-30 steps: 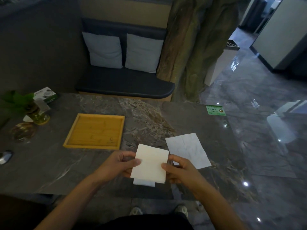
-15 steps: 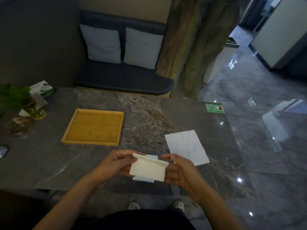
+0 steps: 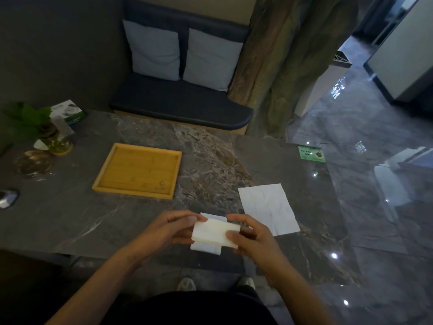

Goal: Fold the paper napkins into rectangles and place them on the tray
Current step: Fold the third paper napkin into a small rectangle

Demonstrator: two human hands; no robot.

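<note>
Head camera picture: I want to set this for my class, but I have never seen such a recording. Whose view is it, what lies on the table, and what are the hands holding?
There is no machine here. A person wears one camera on the head, looking forward and down, so you see that person's own arms. The left hand and right hand pinch a white folded napkin by its two ends, above the near edge of the stone table. On the table lie a wooden tray with nothing in it and, to the right, a flat napkin not yet folded. At the far left stand a small plant in a glass vase and a tissue box.
</note>
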